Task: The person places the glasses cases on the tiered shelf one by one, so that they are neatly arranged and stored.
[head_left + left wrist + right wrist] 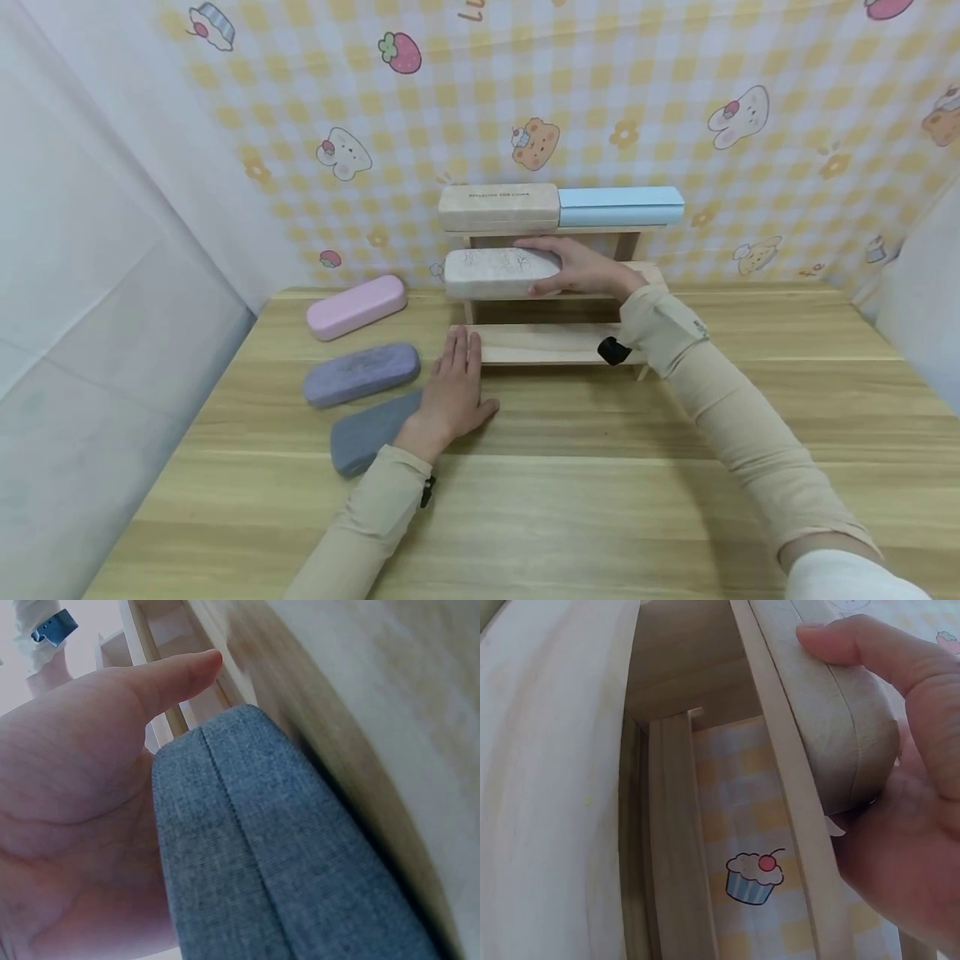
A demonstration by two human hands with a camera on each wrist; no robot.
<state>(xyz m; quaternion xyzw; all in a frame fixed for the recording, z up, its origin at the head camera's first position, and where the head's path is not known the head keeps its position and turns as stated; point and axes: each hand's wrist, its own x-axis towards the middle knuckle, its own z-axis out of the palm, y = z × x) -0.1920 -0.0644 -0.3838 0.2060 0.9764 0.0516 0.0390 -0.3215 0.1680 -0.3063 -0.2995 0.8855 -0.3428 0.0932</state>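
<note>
— where is the mottled off-white oblong case (483,273) sitting?
— on the pale wooden middle shelf (649,272); the right grip (581,268) is pinching it, ideally squaring it up. the left grip (452,396) is lying straight-fingered.

Below the grip of the right hand (579,267) on the whitish case (495,275), we find passage along the bottom shelf (543,343), its left end barred by the left hand (453,390). Above and behind, beige case (498,208) and blue box (621,207) block; right of the grip, we see open tabletop (787,358).
</note>
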